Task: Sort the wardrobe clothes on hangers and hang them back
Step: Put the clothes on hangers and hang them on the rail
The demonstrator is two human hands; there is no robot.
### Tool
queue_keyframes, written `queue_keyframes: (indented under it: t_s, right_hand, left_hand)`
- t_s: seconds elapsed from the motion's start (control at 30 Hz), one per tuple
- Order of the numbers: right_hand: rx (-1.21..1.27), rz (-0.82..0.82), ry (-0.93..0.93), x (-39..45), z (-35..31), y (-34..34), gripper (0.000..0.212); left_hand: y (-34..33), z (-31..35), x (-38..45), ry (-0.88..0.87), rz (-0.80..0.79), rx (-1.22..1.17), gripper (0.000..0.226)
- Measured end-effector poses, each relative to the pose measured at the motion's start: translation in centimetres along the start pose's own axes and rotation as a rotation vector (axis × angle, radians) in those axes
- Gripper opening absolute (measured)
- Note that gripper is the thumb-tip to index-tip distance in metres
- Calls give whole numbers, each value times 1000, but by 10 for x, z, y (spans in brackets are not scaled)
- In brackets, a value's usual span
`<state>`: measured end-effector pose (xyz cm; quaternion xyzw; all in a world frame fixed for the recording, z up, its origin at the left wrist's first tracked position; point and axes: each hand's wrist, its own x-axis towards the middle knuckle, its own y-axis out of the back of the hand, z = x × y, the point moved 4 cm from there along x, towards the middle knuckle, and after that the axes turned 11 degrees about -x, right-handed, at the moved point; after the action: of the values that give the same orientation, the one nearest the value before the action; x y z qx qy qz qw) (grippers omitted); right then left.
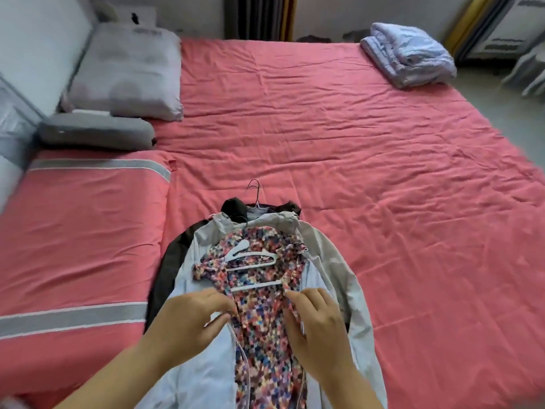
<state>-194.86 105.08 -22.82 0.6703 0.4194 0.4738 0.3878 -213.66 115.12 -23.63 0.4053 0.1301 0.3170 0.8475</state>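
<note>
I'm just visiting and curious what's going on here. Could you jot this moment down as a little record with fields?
place: bed with a pink sheet
top garment: multicoloured patterned garment on a white hanger
underneath: light grey jacket, then a dark garment with a wire hanger hook
left hand: pinches the patterned fabric's left edge
right hand: pinches its right edge
elsewhere on bed: pillows, folded blanket

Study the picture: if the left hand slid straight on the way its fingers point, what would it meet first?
The left hand points right, pinching the edge of the floral garment. Going on, it would cross that fabric and probably meet the right hand facing it, though their relative heights are unclear.
</note>
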Motion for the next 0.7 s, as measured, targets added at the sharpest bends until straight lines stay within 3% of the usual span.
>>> queue_keyframes:
  t_s: [0.13,0.37,0.5,0.6,0.7]
  right_hand:
    - [4,-60,48,40,52,-87,19]
    - [-105,-184,141,86,124,-225,23]
    - [-191,-218,172,98,140,-269,25]
    - [-247,-286,183,102,147,-296,52]
    - [-248,-263,183,102,150,-307,54]
  left_hand:
    - [-30,-35,35,133,53,34,9]
    - [-85,-96,74,286,-13,67,15]
    - [-99,-120,80,381,-30,49,20]
    - [-103,-128,84,398,-33,56,15]
    - [-99,-131,87,428,-62,55,15]
